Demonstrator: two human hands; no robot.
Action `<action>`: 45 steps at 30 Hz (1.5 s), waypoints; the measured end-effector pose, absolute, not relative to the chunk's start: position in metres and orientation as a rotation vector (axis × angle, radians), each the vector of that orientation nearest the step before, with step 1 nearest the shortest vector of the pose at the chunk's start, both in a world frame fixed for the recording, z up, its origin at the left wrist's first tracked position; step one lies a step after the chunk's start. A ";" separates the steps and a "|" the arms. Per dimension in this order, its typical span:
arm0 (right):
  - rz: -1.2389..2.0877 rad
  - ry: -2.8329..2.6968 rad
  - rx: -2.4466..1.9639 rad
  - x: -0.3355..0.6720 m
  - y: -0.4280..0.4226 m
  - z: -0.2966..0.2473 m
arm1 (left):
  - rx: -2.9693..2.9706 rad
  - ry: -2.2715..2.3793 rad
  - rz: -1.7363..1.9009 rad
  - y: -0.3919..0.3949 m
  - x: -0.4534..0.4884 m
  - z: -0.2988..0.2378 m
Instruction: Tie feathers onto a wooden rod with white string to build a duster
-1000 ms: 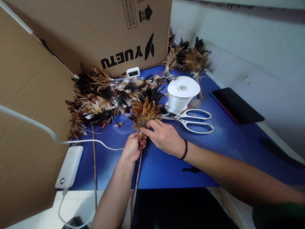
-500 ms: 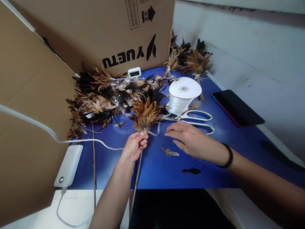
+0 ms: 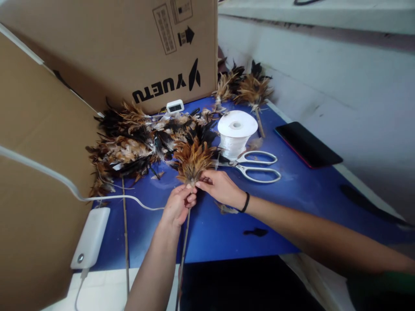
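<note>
My left hand [image 3: 181, 202] is closed round the neck of a feather duster [image 3: 193, 160], its brown and black feathers fanned upward and its thin stick [image 3: 184, 255] running down past the table edge. Against the base of the feathers, my right hand [image 3: 220, 185] pinches with thumb and fingertips; what lies between them is too small to make out. A spool of white ribbon [image 3: 236, 147] stands behind the right hand. Scissors with white handles [image 3: 261, 166] lie beside the spool, blades toward the feathers.
A heap of loose feathers [image 3: 126, 149] covers the back left of the blue table [image 3: 220, 237]. Further feather bunches [image 3: 253, 88] lie at the back right. Around them are a phone [image 3: 309, 144], a white power bank [image 3: 91, 237] with cable, a small digital display [image 3: 175, 106] and a large cardboard box [image 3: 123, 52].
My right hand has moved left from beside the scissors to the base of the feathers and closed in a pinch. My left hand keeps its hold; the camera view has shifted slightly.
</note>
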State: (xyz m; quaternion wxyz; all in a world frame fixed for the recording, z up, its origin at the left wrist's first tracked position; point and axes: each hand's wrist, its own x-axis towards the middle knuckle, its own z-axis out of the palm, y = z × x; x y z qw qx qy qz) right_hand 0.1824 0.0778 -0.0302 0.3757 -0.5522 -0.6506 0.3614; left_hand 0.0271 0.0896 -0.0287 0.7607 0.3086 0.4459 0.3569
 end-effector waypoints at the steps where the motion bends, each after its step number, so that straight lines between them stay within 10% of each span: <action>1: 0.939 -1.660 -1.432 0.184 0.079 -0.031 | 0.673 0.972 0.781 0.089 0.028 -0.029; 24: 0.888 -1.704 -1.468 0.187 0.084 -0.029 | 0.813 1.054 0.839 0.079 0.036 -0.019; 45: 1.522 -1.089 -1.287 0.175 0.081 -0.029 | 0.937 1.135 0.898 0.078 0.037 -0.022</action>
